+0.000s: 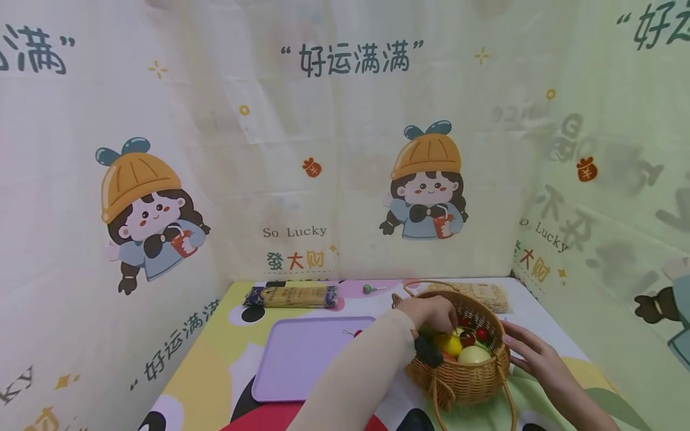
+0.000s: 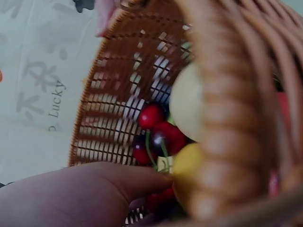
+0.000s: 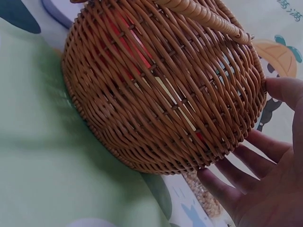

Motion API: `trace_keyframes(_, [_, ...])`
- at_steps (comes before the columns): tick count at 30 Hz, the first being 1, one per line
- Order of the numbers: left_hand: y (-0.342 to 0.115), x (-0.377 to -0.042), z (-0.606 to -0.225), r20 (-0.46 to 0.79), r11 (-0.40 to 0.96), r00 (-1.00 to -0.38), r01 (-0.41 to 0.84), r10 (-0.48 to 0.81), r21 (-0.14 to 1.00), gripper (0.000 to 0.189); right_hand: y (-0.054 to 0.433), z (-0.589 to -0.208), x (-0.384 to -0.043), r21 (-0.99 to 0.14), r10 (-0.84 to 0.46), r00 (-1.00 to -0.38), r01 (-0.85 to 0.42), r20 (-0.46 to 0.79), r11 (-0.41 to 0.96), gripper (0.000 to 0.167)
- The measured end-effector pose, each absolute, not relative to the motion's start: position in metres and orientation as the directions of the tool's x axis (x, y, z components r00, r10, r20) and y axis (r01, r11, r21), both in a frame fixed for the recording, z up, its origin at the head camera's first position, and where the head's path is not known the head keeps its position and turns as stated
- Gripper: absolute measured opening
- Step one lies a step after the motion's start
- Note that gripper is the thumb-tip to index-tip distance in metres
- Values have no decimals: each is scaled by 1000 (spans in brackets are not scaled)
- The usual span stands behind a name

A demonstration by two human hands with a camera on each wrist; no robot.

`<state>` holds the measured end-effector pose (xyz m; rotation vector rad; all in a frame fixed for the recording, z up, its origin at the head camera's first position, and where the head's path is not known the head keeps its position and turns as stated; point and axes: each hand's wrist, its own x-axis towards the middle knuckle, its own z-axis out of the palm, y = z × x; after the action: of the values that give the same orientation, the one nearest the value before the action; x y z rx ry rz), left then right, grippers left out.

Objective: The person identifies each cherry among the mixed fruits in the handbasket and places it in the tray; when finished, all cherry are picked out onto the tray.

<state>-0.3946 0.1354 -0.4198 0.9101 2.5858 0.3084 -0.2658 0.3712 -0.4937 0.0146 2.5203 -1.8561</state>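
Observation:
A brown wicker basket (image 1: 463,380) stands on the right side of the table. My left hand (image 1: 433,314) reaches down into it; in the left wrist view the thumb lies beside a yellow fruit (image 2: 187,170) and the stems of dark red cherries (image 2: 168,138). Whether those fingers pinch anything is hidden. A pale round fruit (image 1: 474,355) also sits in the basket. On the basket's right side my right hand (image 3: 265,165) touches the rim with its thumb, while its extended fingers rest against the woven outer wall.
Left of the basket lies a purple tray (image 1: 291,359) with a cherry (image 1: 357,333) near its upper right, partly hidden by my sleeve. Along the back are a long noodle packet (image 1: 293,296), a small green-headed item (image 1: 369,288) and a clear bag (image 1: 485,294). Printed curtains surround the table.

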Motion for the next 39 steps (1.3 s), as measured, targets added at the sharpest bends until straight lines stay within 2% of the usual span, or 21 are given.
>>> trace_keyframes(3, [132, -394, -421, -268, 766, -725, 542, 634, 346, 25, 370, -494, -266, -953, -1, -1000, 6, -7, 302, 72])
trace_keyframes(8, [131, -396, -416, -256, 735, -717, 503, 648, 455, 20, 370, -495, -266, -952, 2, -1000, 1, 0, 307, 71])
trace_keyframes(17, [124, -396, -402, -202, 683, -681, 573, 704, 453, 17, 371, -495, -266, -953, 3, -1000, 15, -15, 304, 73])
trace_keyframes(25, [107, -390, -389, -153, 620, -659, 566, 736, 543, 23, 371, -497, -266, -960, 1, -1000, 10, -10, 279, 73])
trace_keyframes(33, [86, -379, -372, -18, 499, -597, 653, 802, 570, 24, 373, -498, -265, -961, 7, -1000, -7, 10, 276, 73])
trace_keyframes(39, [59, -364, -367, 67, 401, -557, 670, 827, 624, 24, 372, -499, -268, -965, -3, -1000, -20, 20, 262, 70])
